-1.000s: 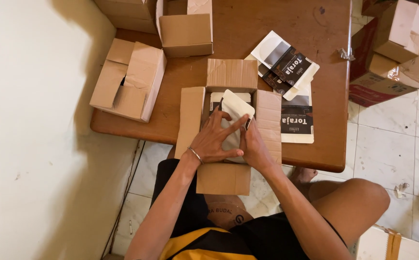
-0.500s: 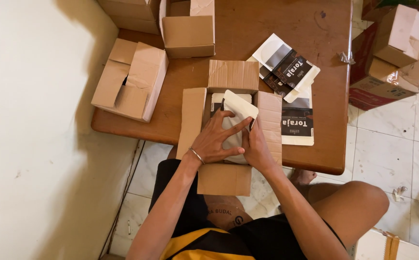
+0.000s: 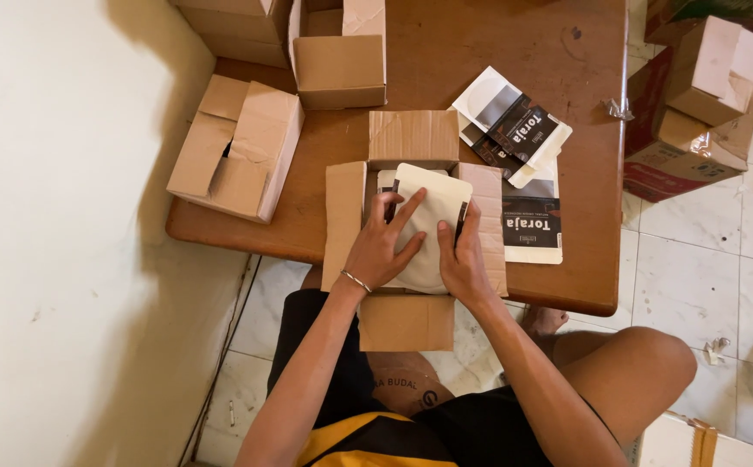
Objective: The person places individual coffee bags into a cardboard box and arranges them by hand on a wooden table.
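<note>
While both hands work inside it, the open cardboard box sits at the centre of the frame on the near edge of the brown wooden table, its four flaps folded outward. The left hand lies flat on a cream-coloured pouch, fingers spread across its face, a thin bracelet at the wrist. The right hand grips the pouch's right edge, thumb and fingers pressed against it where the pouch meets the box wall. The pouch lies tilted in the box opening, partly over other packets whose edges show at the upper part of the box.

Just right of the box, flat black-and-white pouches rest on the table, with more of them fanned out above, towards the upper right. In the upper left of the frame a cardboard box lies on its side at the table's corner, and another open box stands at the top centre. More cartons are stacked on the tiled floor at the upper right.
</note>
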